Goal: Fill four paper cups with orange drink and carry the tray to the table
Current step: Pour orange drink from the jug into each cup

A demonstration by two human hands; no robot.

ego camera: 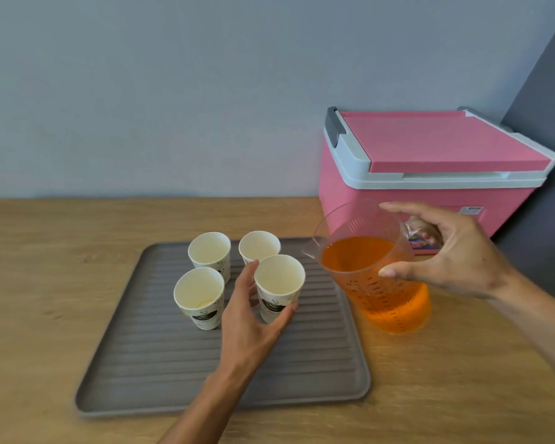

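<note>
I see a grey ribbed tray (161, 354) on tan wood-grain table (45, 251). On it, white paper cups (279, 288) carry a dark print, perhaps a steaming-cup logo. Right of the tray: orange drink (394, 302) in a clear jug (359, 225), pink-and-white cooler (430, 161).

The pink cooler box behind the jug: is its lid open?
No. The pink cooler box has its lid lying flat and closed on the white rim, behind the measuring jug of orange drink.
</note>
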